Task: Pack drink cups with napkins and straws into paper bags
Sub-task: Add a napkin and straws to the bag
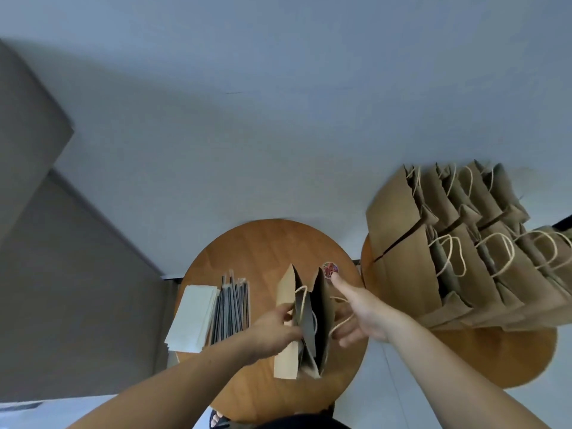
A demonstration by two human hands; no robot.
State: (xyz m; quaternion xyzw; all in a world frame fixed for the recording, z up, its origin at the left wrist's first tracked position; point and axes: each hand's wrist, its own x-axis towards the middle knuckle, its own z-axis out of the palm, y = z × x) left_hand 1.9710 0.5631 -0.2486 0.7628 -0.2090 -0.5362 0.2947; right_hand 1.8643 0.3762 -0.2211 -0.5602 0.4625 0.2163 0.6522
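Bag (322, 308) upright, interior prob. dark

Both hands (275, 329) holding open paper bag (305, 323), round table (263, 243), apparently straws (230, 305)

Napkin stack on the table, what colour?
White. The napkin stack shows best in head view.

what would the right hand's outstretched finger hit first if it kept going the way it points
Likely the small round red-printed disc just beyond the fingertip of the right hand, beside the paper bag; depth is unclear.
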